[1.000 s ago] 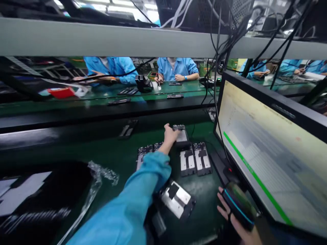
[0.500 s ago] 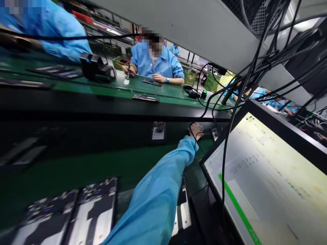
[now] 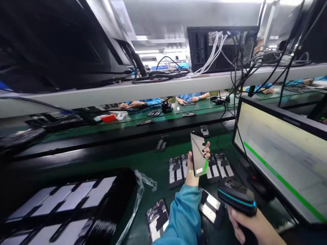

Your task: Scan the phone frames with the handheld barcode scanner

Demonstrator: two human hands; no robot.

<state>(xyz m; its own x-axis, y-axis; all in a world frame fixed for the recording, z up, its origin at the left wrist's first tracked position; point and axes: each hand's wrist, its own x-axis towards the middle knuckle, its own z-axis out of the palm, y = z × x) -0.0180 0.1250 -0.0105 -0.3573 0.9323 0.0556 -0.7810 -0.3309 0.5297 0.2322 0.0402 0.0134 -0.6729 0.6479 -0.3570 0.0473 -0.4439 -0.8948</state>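
A phone (image 3: 198,151) with a glossy face and a small white label near its lower end is in my left hand (image 3: 191,170), fingers round its right edge and thumb at its left. My right hand (image 3: 246,224) grips the handle of a black barcode scanner (image 3: 237,197) with a blue-lit stripe, its head turned toward the phone. Green light falls on the phone's lower corner. Opened phone units (image 3: 174,170) lie in a row behind my left hand. Another opened unit (image 3: 209,206) lies between my forearm and the scanner, and one more (image 3: 157,219) is left of my sleeve.
At the left is a black tray (image 3: 125,190) of phone parts, with clear plastic film (image 3: 139,190) beside it. A monitor (image 3: 283,163) stands at the right. Overhead runs a shelf (image 3: 163,87) with a computer case and hanging cables. Co-workers' hands show across the bench.
The view has swung left and shows more of the bench. My left hand has come back from the far side and now holds a phone. My right hand with the scanner has entered the view.
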